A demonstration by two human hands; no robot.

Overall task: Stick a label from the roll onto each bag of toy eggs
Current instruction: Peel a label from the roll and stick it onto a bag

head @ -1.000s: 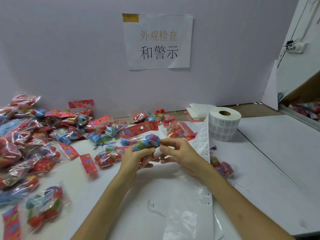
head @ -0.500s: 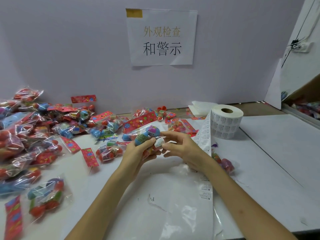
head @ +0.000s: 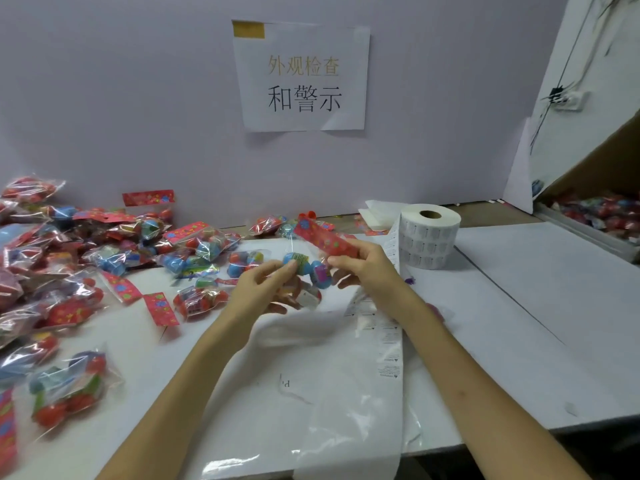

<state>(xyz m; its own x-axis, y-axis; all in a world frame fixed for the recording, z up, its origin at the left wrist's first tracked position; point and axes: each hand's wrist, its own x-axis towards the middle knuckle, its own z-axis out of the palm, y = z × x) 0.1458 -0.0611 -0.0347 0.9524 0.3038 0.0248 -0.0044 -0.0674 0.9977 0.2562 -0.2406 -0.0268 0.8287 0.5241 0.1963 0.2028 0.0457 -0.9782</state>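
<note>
Bag (head: pixel 320 271) is off the bench (head: pixel 519 306) now, held in the air between both hands, just front-left of the label roll (head: pixel 429 237). Half a second ago it sat lower and flatter, with a small white label pinched at the fingertips against it. Since then it has been tipped up: the red header card (head: pixel 325 242) points up and to the right, eggs hanging below.

Left hand (head: pixel 263 292): grip narrow, fingertips curled onto the blue egg through the film. Right hand (head: pixel 367 271): grip pinching the bag just under the header card.

The loose label is gone from the fingertips. Can't tell from here where it sits on the bag, too blurred. My read: the label is on and this is the turn-over, either a check or the start of setting the bag aside. So this bag is likely done, next one due.

Liner strip (head: pixel 391 344) trails from the roll toward the front edge under the right forearm. Big pile of bags (head: pixel 69 258) on the left, can't tell which are labelled. More bags in the box (head: pixel 606 213) far right.
</note>
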